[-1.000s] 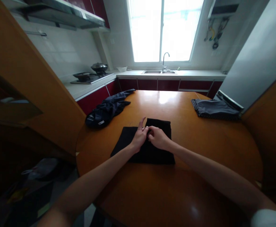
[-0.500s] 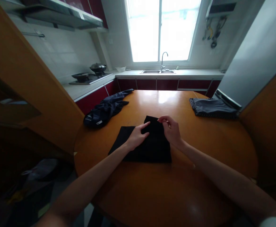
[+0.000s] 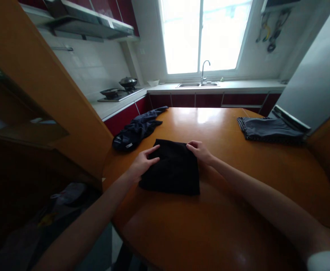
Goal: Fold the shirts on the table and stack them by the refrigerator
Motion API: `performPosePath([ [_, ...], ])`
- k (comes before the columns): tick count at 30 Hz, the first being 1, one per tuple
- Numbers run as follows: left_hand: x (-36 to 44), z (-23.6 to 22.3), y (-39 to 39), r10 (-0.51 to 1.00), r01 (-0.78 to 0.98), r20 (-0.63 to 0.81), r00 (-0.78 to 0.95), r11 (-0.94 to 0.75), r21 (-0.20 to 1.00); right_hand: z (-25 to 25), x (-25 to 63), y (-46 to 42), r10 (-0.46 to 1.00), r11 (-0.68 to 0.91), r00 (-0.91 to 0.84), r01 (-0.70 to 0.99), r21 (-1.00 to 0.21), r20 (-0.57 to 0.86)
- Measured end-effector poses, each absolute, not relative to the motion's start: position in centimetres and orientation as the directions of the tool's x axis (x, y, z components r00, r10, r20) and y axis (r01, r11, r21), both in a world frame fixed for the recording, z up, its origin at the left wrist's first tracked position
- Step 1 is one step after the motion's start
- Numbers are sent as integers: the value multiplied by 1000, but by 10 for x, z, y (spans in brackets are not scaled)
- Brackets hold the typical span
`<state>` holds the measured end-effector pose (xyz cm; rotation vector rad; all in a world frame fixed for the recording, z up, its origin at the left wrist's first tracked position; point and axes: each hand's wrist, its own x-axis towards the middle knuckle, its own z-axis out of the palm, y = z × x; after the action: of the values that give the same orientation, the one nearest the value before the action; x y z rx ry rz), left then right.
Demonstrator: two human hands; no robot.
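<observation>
A black folded piece of clothing (image 3: 173, 169) lies flat on the wooden table in front of me; what garment it is I cannot make out. At its left edge is my left hand (image 3: 142, 162), open, with thumb and fingers apart and the fingertips resting on the cloth. My right hand (image 3: 200, 151) pinches the far right corner of the same black cloth between thumb and fingers.
On the round wooden table (image 3: 224, 226) a crumpled dark navy garment (image 3: 139, 130) lies at the far left. Folded grey clothes (image 3: 272, 130) sit at the far right. Beyond stand a counter with a sink (image 3: 198, 85) and a stove with pans (image 3: 128, 82).
The upper folded part of the black cloth has spread leftward, so the cloth now looks like one even rectangle. My left hand has moved left to its edge; my right hand now grips the far right corner.
</observation>
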<state>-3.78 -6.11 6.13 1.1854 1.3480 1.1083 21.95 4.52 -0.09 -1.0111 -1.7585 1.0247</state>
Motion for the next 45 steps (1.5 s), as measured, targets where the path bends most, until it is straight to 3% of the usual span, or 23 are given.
performPosePath([
  [6, -65, 22, -65, 976, 71, -209, -56, 213, 974, -9, 202, 47, 942, 317, -259, 475, -821, 213],
  [13, -70, 26, -66, 975, 26, -221, 23, 220, 975, -11, 205, 46, 960, 276, -198, 528, -803, 199],
  [20, -81, 47, -81, 952, 147, -190, 241, 158, 976, -14, 204, 46, 965, 259, -184, 528, -809, 189],
  [24, -90, 47, -82, 945, 337, -229, 234, 143, 931, -15, 203, 46, 964, 261, -190, 525, -811, 187],
  [26, -92, 47, -80, 983, 520, -124, 139, 34, 854, -15, 203, 45, 964, 261, -186, 528, -808, 189],
  [28, -85, 49, -80, 993, 687, 103, 56, -113, 718, -15, 202, 45, 964, 261, -181, 536, -803, 193],
  [30, -66, 53, -81, 952, 772, 285, 109, -261, 579, -15, 201, 44, 966, 258, -173, 549, -795, 194],
  [32, -38, 56, -85, 900, 764, 329, 286, -422, 489, -14, 200, 43, 967, 256, -167, 565, -784, 195],
  [35, -5, 50, -86, 825, 721, 206, 526, -561, 406, -12, 200, 42, 966, 260, -165, 588, -766, 201],
  [37, 1, 40, -85, 816, 751, 71, 574, -559, 351, -11, 200, 41, 965, 263, -167, 600, -755, 203],
  [40, -12, 26, -84, 842, 816, -63, 536, -498, 293, -9, 199, 39, 965, 261, -168, 618, -741, 200],
  [45, -43, 12, -92, 919, 874, -49, 392, -355, 332, -7, 194, 36, 973, 229, -124, 664, -712, 197],
])
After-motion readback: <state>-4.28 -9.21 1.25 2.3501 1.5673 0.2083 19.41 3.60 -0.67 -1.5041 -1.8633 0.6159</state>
